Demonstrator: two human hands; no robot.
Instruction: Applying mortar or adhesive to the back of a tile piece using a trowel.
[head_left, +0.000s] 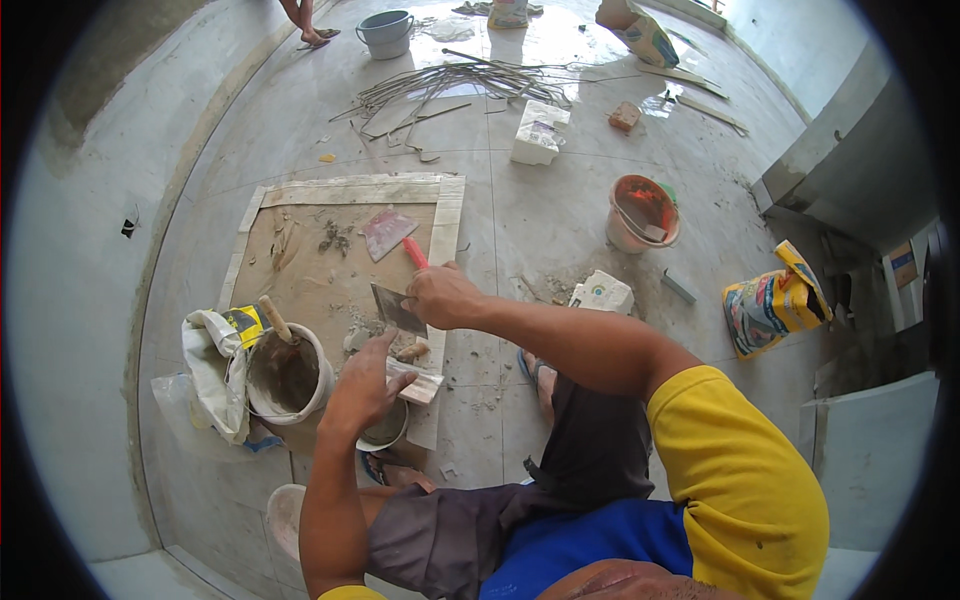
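Note:
My right hand (447, 297) is closed around a scraper with a dark metal blade (399, 308), its handle hidden in my grip. Beyond it a second scraper with a red handle and a wide, stained blade (388, 233) rests over the board; its handle end reaches my knuckles, and I cannot tell whether I touch it. My left hand (362, 390) is open, thumb and fingers apart, beside crumbled grey and brown lumps (412, 352) and a whitish flat piece (416, 386). Below that hand a small bucket (385, 428) is partly covered.
A brown board with a pale frame (450, 215) lies underneath. At left stand a mortar-smeared bucket (322, 378) with a wooden-handled tool (275, 318) and a white sack (208, 365). Rightward are a reddish bucket (640, 235) and yellow bag (765, 310). Thin rods (450, 85) lie farther off; a person's foot (315, 38) shows.

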